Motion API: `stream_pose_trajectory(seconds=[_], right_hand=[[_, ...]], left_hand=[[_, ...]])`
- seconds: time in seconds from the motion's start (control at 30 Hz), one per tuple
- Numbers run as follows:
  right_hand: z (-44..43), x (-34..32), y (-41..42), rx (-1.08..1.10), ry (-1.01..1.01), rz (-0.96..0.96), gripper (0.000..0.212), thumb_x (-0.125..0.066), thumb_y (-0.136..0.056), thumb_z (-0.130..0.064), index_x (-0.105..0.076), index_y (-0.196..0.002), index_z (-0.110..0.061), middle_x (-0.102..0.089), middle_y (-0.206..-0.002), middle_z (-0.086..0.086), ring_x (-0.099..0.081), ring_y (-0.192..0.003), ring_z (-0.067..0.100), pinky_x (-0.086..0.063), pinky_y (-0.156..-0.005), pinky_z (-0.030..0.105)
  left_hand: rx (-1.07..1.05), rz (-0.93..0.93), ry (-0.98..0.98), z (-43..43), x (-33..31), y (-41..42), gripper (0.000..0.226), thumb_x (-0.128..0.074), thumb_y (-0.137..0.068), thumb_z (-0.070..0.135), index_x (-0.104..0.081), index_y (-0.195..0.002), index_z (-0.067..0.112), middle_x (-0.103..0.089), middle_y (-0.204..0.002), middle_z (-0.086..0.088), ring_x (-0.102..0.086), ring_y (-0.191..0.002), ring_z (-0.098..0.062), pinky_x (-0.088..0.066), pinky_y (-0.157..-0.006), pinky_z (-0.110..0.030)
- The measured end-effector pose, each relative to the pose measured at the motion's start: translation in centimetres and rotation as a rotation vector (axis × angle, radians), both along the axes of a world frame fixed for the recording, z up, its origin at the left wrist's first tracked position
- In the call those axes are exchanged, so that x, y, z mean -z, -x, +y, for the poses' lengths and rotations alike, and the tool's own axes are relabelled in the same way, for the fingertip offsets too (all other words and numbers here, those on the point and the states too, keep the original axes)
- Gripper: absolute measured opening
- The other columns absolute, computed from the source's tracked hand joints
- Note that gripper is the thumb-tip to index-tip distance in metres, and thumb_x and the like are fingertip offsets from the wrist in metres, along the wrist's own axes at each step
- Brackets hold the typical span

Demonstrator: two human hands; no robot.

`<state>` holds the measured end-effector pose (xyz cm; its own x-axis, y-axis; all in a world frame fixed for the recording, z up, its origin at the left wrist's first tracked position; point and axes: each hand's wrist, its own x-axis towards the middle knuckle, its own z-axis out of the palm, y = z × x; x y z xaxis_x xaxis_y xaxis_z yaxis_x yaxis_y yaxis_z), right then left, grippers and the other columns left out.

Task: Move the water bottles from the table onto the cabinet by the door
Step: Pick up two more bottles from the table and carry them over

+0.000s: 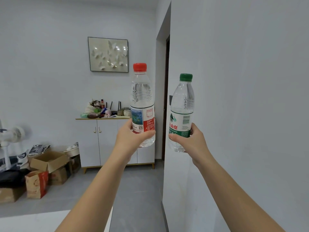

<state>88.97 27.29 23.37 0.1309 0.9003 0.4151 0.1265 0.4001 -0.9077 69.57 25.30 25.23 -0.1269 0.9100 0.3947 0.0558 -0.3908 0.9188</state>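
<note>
My left hand [132, 138] grips a clear water bottle with a red cap [142, 101] around its lower label, holding it upright at arm's length. My right hand [192, 139] grips a second clear bottle with a green cap [183, 104], also upright, a little lower and to the right. Both bottles hang in the air. Across the room stands a white two-door cabinet [103, 141] on short wooden legs, its top crowded with small items. A dark doorway [166, 97] opens just right of it. A white table corner [33, 221] shows at the bottom left.
A white wall corner [168, 164] juts out close on my right. Cardboard boxes [50, 161], a red paper bag [36, 185] and a white fan [10, 136] crowd the floor at left. Grey floor [137, 190] runs toward the cabinet. A framed butterfly picture [108, 54] hangs above.
</note>
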Motion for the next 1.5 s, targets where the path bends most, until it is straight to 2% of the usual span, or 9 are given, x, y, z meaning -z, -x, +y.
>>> stream_pose_trajectory(seconds=[0.13,0.33,0.5,0.63,0.87,0.97,1.13,1.3,1.5], right_hand=[[0.9,0.0,0.1,0.016,0.011,0.001,0.049,-0.084,-0.073,-0.015,-0.057,-0.111,-0.032,-0.067,-0.105,-0.014,-0.065,-0.098,0.007,-0.058,-0.082,0.035],[3.7,0.3,0.0,0.042,0.040,0.016,0.056,-0.085,-0.073,-0.016,-0.058,-0.121,-0.025,-0.068,-0.112,-0.008,-0.065,-0.103,0.016,-0.058,-0.081,0.037],[7.8,0.8,0.0,0.039,0.046,0.014,0.056,-0.084,-0.074,-0.016,-0.058,-0.122,-0.025,-0.067,-0.111,-0.010,-0.064,-0.103,0.014,-0.058,-0.080,0.034],[12.3,1.6,-0.2,0.016,0.046,0.028,0.055,-0.084,-0.074,-0.014,-0.059,-0.121,-0.024,-0.067,-0.109,-0.011,-0.065,-0.100,0.011,-0.057,-0.077,0.031],[22.4,1.7,-0.7,0.000,0.033,0.029,0.053,-0.085,-0.072,-0.013,-0.060,-0.117,-0.027,-0.069,-0.107,-0.013,-0.066,-0.099,0.007,-0.057,-0.081,0.031],[27.1,1.4,-0.8,-0.014,0.032,0.021,0.052,-0.085,-0.072,-0.013,-0.059,-0.114,-0.029,-0.068,-0.105,-0.015,-0.065,-0.097,0.005,-0.056,-0.081,0.031],[33.5,1.9,-0.3,-0.049,0.042,0.035,0.052,-0.084,-0.072,-0.011,-0.057,-0.112,-0.031,-0.066,-0.102,-0.018,-0.064,-0.095,0.002,-0.055,-0.080,0.029],[38.3,2.8,0.9,-0.080,0.067,0.059,0.056,-0.084,-0.072,-0.008,-0.057,-0.117,-0.026,-0.066,-0.108,-0.012,-0.064,-0.099,0.007,-0.055,-0.083,0.029],[44.0,3.8,3.4,-0.080,0.065,0.104,0.056,-0.084,-0.071,-0.004,-0.056,-0.112,-0.031,-0.064,-0.101,-0.020,-0.063,-0.094,0.001,-0.052,-0.077,0.023]], left_hand=[[0.002,0.019,-0.005,1.1,-0.1,0.6,0.052,-0.085,-0.070,0.013,-0.060,-0.113,0.030,-0.072,-0.101,0.008,-0.067,-0.092,-0.007,-0.055,-0.070,-0.026],[-0.021,0.049,-0.014,3.9,0.3,1.0,0.049,-0.085,-0.071,0.015,-0.057,-0.103,0.039,-0.069,-0.099,0.015,-0.065,-0.089,-0.001,-0.053,-0.070,-0.023],[-0.053,0.066,-0.007,8.1,1.0,0.9,0.051,-0.085,-0.069,0.016,-0.059,-0.108,0.036,-0.071,-0.099,0.014,-0.066,-0.090,-0.002,-0.055,-0.074,-0.025],[-0.047,0.045,0.005,12.7,2.0,0.3,0.045,-0.085,-0.070,0.014,-0.060,-0.098,0.038,-0.072,-0.096,0.014,-0.067,-0.087,-0.001,-0.055,-0.072,-0.024],[-0.091,0.058,0.037,22.7,2.8,-0.7,0.049,-0.086,-0.068,0.014,-0.062,-0.105,0.035,-0.073,-0.098,0.010,-0.069,-0.091,-0.007,-0.058,-0.079,-0.032],[-0.130,0.055,0.029,27.1,2.6,-0.9,0.048,-0.086,-0.067,0.014,-0.062,-0.103,0.035,-0.073,-0.097,0.010,-0.069,-0.090,-0.006,-0.057,-0.081,-0.031],[-0.163,0.004,0.033,32.5,3.0,-1.4,0.053,-0.085,-0.069,0.014,-0.060,-0.112,0.031,-0.072,-0.101,0.011,-0.068,-0.093,-0.005,-0.055,-0.078,-0.025],[-0.222,-0.068,0.049,37.0,3.9,-1.0,0.050,-0.084,-0.070,0.010,-0.059,-0.107,0.033,-0.070,-0.101,0.010,-0.067,-0.094,-0.006,-0.054,-0.079,-0.026],[-0.261,-0.116,0.040,43.2,4.9,0.5,0.052,-0.083,-0.070,0.009,-0.061,-0.114,0.027,-0.071,-0.103,0.009,-0.067,-0.094,-0.006,-0.055,-0.082,-0.028]])
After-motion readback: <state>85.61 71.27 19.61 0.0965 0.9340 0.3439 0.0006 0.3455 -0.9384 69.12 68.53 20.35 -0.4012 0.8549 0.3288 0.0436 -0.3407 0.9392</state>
